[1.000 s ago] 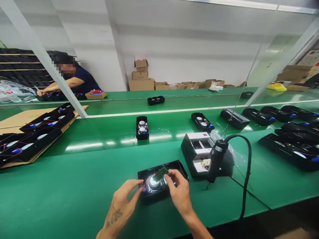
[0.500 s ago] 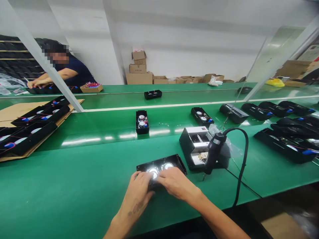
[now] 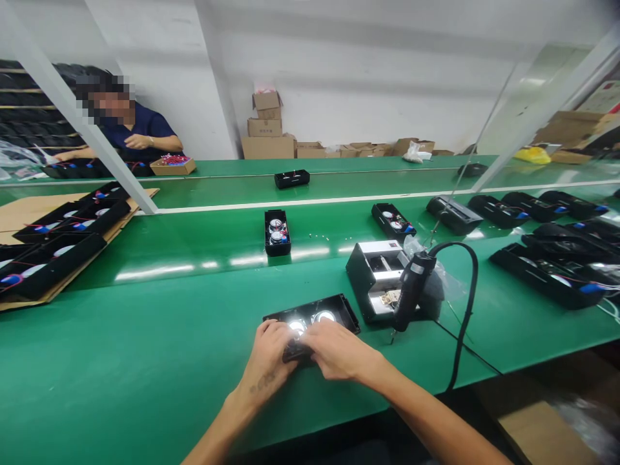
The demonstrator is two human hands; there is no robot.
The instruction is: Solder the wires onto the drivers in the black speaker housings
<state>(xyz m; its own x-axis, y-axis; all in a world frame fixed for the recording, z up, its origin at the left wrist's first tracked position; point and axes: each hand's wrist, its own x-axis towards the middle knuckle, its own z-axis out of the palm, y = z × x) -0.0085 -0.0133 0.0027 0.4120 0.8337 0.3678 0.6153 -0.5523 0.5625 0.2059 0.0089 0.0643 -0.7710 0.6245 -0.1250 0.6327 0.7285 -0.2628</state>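
Note:
A black speaker housing [image 3: 347,314] with two bright round speakers [image 3: 323,317] lies slanted on the green bench in front of me. My left hand [image 3: 272,352] is closed around its left end, with the fingers over the rim and the thumb low at the near side. Curled over the left speaker is my right hand [image 3: 334,349], its fingertips pressed together close to the left fingers. What those fingertips hold, if anything, is hidden. To the right, an electric screwdriver [image 3: 411,294] hangs bit down, in front of a black and white box-shaped screw feeder [image 3: 371,274].
Beyond, the shiny green belt carries housings, one with two speakers [image 3: 278,232] and another [image 3: 392,221]. Several black housings crowd the right side [image 3: 542,274]; more lie on cardboard [image 3: 116,236] at left. A co-worker [image 3: 140,129] sits behind a parts box [image 3: 173,166].
My hands stay at the left speaker, the right fingers shifting slightly over it. The co-worker has raised one hand off the work. The whole view has moved slightly.

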